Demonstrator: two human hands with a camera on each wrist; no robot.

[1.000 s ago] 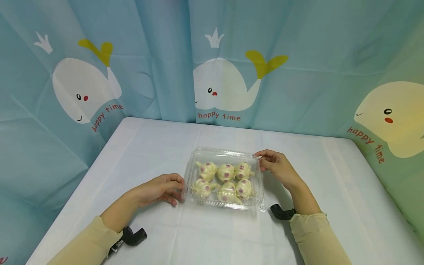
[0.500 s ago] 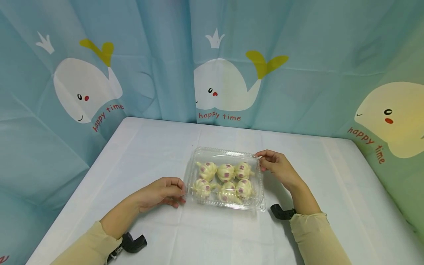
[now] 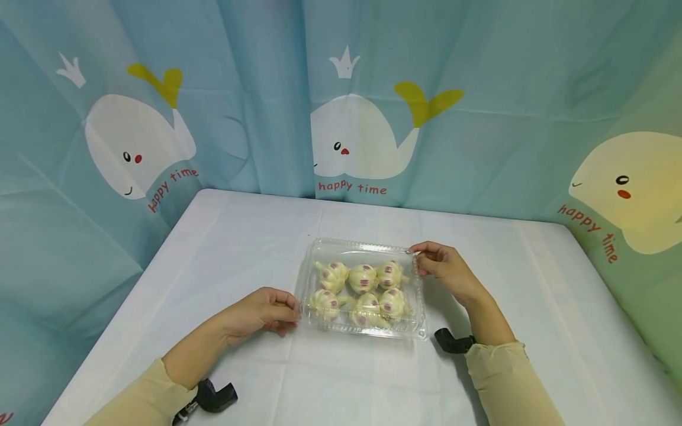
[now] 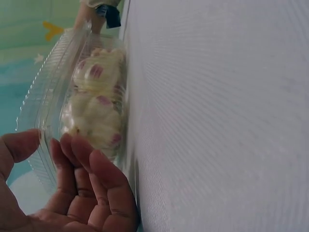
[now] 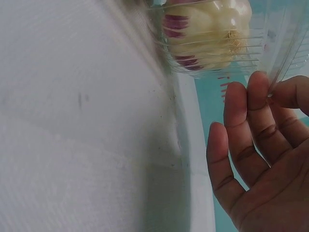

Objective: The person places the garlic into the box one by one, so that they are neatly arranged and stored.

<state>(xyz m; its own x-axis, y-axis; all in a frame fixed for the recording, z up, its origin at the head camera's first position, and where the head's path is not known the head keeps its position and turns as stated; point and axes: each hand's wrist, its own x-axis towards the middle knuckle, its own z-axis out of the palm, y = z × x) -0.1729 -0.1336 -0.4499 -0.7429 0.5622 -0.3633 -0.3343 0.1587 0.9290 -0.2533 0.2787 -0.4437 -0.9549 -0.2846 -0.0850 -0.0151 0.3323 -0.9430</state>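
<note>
A clear plastic clamshell container point(image 3: 330, 249) lies on the white table with its lid down. Inside it are several garlic bulbs point(image 3: 363, 278), pale with purple patches, in two rows. At its left side my left hand point(image 3: 264, 312) pinches the rim; in the left wrist view the thumb point(image 4: 25, 145) is on one side of the rim and the fingers on the other. My right hand point(image 3: 443, 267) holds the far right corner, where thumb and forefinger meet on the rim point(image 5: 276, 84). The other fingers of that hand extend below the rim.
The table point(image 3: 240, 236) has a white cloth and ends at a blue curtain point(image 3: 506, 89) printed with whales behind and at both sides. A black wrist mount point(image 3: 215, 397) sits on the left wrist, another mount point(image 3: 453, 341) on the right.
My left hand has moved slightly toward the container, and its fingers have closed onto the left rim. The right hand and the container have stayed nearly still.
</note>
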